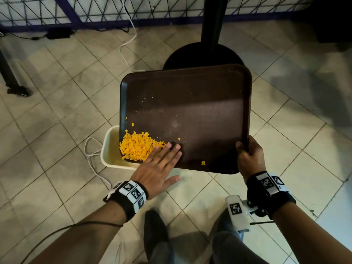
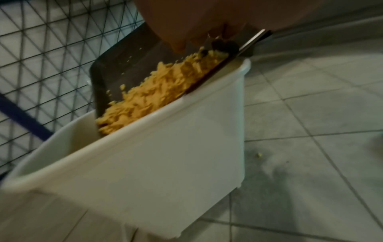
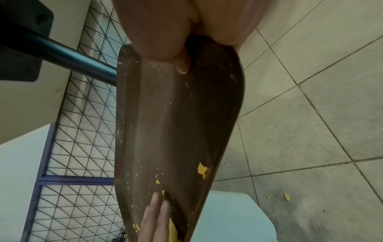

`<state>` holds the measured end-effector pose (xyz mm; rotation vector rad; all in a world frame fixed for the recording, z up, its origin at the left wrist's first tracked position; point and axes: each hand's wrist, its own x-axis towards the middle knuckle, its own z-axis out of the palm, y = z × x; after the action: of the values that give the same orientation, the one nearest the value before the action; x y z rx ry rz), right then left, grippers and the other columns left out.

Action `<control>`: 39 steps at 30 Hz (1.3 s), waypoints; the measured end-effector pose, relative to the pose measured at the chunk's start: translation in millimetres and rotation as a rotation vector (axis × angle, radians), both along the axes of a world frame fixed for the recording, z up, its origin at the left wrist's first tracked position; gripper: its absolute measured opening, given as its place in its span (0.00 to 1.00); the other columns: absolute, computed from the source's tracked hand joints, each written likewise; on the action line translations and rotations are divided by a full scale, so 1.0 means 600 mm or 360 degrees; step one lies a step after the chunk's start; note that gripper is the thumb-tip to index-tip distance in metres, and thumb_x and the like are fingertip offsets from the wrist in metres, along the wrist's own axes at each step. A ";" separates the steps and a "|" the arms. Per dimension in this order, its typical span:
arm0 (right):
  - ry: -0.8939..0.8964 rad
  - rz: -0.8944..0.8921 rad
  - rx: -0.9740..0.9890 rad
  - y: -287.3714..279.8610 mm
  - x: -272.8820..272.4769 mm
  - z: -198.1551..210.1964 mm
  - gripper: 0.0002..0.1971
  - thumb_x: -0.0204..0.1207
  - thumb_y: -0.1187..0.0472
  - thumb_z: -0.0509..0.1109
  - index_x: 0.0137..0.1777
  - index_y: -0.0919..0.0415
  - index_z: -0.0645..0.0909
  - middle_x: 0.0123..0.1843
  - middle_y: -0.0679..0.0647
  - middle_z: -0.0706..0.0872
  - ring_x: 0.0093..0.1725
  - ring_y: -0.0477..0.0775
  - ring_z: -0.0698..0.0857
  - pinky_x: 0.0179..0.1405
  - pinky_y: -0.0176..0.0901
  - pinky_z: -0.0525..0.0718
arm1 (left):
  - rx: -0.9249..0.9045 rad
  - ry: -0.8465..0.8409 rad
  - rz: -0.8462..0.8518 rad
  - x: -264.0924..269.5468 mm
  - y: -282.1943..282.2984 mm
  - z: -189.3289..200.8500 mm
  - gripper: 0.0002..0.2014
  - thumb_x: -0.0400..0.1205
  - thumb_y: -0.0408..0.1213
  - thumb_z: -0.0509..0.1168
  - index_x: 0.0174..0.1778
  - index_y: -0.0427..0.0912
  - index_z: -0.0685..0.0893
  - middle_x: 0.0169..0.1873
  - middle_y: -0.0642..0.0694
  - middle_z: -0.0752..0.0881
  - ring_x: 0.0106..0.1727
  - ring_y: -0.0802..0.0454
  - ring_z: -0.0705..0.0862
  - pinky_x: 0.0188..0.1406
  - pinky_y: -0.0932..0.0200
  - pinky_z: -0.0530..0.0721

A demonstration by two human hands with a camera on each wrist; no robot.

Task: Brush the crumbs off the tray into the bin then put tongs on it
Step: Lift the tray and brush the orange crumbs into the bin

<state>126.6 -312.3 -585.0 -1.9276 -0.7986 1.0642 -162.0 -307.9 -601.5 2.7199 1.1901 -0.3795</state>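
A dark brown tray (image 1: 200,111) hangs tilted over a white bin (image 1: 110,149) on the floor, its near left corner above the bin. A heap of orange crumbs (image 1: 137,147) lies in that corner, with a few loose bits further up. My left hand (image 1: 162,162) lies flat on the tray, straight fingers against the heap. My right hand (image 1: 247,155) grips the tray's near right corner, thumb on top. The left wrist view shows the crumbs (image 2: 157,91) piled at the tray's edge above the bin (image 2: 165,155). The right wrist view shows the tray (image 3: 176,122) edge-on. No tongs are in view.
A black table post with a round base (image 1: 205,56) stands just behind the tray. White cables (image 1: 127,44) trail over the tiled floor by the bin. A wire mesh fence (image 1: 95,8) runs along the back. A few crumbs (image 3: 287,196) lie on the floor.
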 end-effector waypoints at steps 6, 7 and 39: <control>-0.0038 0.0003 0.0012 -0.004 0.001 0.005 0.15 0.81 0.60 0.60 0.65 0.52 0.80 0.58 0.55 0.88 0.61 0.62 0.86 0.65 0.67 0.83 | -0.0055 -0.0029 -0.0049 0.008 -0.010 -0.010 0.34 0.87 0.62 0.44 0.85 0.44 0.55 0.85 0.47 0.50 0.86 0.44 0.48 0.81 0.39 0.50; -0.0034 0.0001 0.0011 -0.004 0.001 0.007 0.15 0.82 0.60 0.60 0.66 0.53 0.80 0.58 0.55 0.88 0.61 0.62 0.86 0.65 0.66 0.83 | -0.0064 0.0003 -0.0005 -0.007 -0.008 -0.012 0.34 0.87 0.62 0.43 0.85 0.44 0.54 0.85 0.47 0.50 0.86 0.44 0.47 0.81 0.39 0.50; -0.0127 -0.0019 0.0080 0.002 0.005 0.039 0.19 0.78 0.55 0.60 0.66 0.52 0.81 0.57 0.53 0.89 0.60 0.61 0.86 0.65 0.66 0.83 | -0.0023 0.0203 0.0257 -0.132 0.043 -0.015 0.36 0.86 0.63 0.38 0.85 0.43 0.55 0.85 0.48 0.50 0.86 0.43 0.47 0.81 0.38 0.52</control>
<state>129.5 -310.9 -561.4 -1.9404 -0.8492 0.9563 -241.3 -282.2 -610.7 2.5977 1.4218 -0.5438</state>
